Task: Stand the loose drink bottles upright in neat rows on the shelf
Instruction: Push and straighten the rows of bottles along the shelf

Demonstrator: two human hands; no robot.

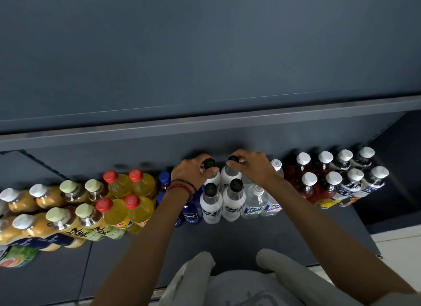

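Shelf (227,239): bottles stand in 2 rows near its back edge. From the left end: juice bottles (25,203) with white caps, tea bottles (68,221) with pale green caps, yellow bottles (118,210) with red caps, then blue bottles (190,212).

Middle: 4 white bottles with black caps, 2 behind 2. My left hand (193,172) curls round the neck of the back left white bottle (213,179). My right hand (252,166) pinches the cap of the back right white bottle (230,175). The front white bottles (210,205) stand untouched.

Toward the right end: clear bottles (256,203), red bottles (306,188), dark bottles (352,185).
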